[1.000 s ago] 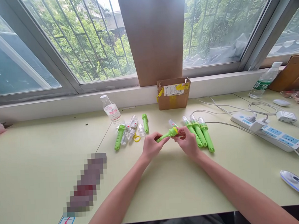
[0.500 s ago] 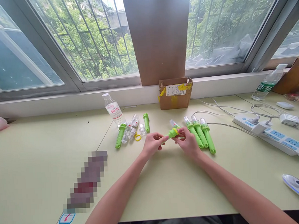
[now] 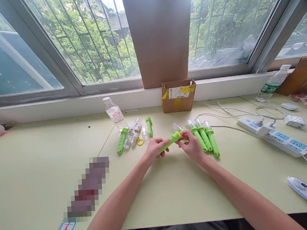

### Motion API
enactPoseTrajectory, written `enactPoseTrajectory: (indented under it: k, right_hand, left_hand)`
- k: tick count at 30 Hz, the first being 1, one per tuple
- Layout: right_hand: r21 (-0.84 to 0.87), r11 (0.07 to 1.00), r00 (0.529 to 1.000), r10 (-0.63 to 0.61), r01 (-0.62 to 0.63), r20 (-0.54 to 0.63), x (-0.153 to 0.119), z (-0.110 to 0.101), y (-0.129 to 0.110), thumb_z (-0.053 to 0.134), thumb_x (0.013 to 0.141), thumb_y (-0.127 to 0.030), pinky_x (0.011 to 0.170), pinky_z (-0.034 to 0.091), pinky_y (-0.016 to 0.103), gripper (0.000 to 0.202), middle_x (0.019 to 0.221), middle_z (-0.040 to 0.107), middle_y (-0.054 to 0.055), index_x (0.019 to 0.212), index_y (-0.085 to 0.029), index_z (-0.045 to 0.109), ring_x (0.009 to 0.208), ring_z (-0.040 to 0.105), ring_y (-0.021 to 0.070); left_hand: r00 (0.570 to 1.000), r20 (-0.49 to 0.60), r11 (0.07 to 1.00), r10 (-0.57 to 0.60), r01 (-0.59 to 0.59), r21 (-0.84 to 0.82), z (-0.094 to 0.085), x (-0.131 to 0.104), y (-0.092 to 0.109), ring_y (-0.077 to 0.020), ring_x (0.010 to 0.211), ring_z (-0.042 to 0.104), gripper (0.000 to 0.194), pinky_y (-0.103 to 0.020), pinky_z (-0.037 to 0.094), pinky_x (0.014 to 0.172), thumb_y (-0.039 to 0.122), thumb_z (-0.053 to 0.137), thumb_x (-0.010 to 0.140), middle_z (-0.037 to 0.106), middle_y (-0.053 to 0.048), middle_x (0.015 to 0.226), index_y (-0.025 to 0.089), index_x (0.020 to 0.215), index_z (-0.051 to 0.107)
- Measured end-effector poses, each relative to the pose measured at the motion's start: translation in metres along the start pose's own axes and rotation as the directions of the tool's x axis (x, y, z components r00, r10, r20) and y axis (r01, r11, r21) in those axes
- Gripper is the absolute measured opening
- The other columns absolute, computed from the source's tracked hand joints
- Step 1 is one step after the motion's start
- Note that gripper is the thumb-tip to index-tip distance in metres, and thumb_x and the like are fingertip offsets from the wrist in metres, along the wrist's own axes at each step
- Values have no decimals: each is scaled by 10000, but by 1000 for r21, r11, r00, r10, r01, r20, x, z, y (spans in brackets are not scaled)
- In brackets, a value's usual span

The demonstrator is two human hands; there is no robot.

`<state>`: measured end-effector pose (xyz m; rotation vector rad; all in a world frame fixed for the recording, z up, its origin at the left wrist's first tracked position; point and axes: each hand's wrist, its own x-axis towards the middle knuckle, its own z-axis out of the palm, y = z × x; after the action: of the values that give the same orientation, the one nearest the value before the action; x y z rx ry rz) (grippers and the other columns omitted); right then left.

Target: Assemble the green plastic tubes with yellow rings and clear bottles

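Note:
My left hand (image 3: 156, 149) is closed around a green plastic tube (image 3: 171, 141), which slants up to the right above the table. At the tube's upper end is a yellow ring (image 3: 178, 135), pinched by the fingertips of my right hand (image 3: 192, 146). Just behind that hand lies a clear-capped green tube (image 3: 176, 127), partly hidden. To its right, several more clear-capped green tubes (image 3: 212, 139) rest side by side. Left of my hands are uncapped green tubes (image 3: 122, 140), clear plastic caps (image 3: 145, 133) and loose yellow rings (image 3: 140, 141).
A water bottle (image 3: 115, 114) stands behind the loose parts, and a cardboard box (image 3: 178, 102) sits against the wall. On the right are a power strip (image 3: 276, 136), cables and another bottle (image 3: 273, 84). A blurred patch (image 3: 88, 189) covers something at left.
The green tube has turned in my hands, so more of its length shows below the yellow ring. The view has shifted slightly.

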<state>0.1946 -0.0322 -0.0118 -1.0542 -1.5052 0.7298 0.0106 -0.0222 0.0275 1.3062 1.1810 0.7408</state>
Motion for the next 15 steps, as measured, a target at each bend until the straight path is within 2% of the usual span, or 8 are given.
enactPoseTrajectory:
  k: [5, 9, 11, 13, 15]
  right_hand:
    - [-1, 1000, 1000, -14, 14, 6, 0, 0, 0, 645, 764, -499, 511, 598, 328, 343, 879, 637, 47, 857, -236, 446, 797, 680, 233]
    - [12, 1000, 1000, -21, 21, 12, 0, 1, -2, 645, 769, -482, 516, 586, 311, 331, 964, 641, 64, 848, -237, 437, 889, 663, 244]
    - [4, 1000, 1000, -16, 15, 11, -1, 2, -3, 638, 774, -481, 492, 566, 302, 326, 971, 640, 64, 848, -239, 432, 837, 665, 229]
    - [-24, 1000, 1000, -4, 4, 5, -2, 3, -3, 631, 779, -485, 464, 541, 300, 322, 880, 644, 42, 852, -241, 435, 685, 652, 194]
    - [-49, 999, 1000, 7, -8, -16, -2, 4, -2, 632, 779, -492, 456, 521, 300, 324, 781, 634, 15, 857, -240, 444, 571, 613, 166]
  left_hand:
    - [997, 37, 998, -65, 65, -13, -4, 1, 0, -73, 386, 465, 465, -210, 341, 391, 615, 623, 688, 603, -17, 587, 152, 721, 594]
    - [992, 101, 996, -77, 81, -29, -7, 1, 0, -68, 372, 446, 466, -212, 334, 390, 621, 604, 707, 577, -5, 567, 156, 693, 578]
    - [991, 117, 998, -65, 65, 8, -6, 1, 0, -75, 377, 449, 476, -215, 329, 393, 633, 573, 725, 575, -7, 572, 157, 710, 576]
    - [997, 74, 993, 8, -17, 118, -5, 1, -2, -89, 404, 466, 494, -221, 340, 416, 648, 516, 758, 583, -16, 589, 160, 720, 576]
    - [982, -19, 928, 188, -171, 329, -3, 2, -6, -112, 474, 502, 482, -232, 368, 474, 638, 490, 781, 598, -28, 623, 168, 752, 593]
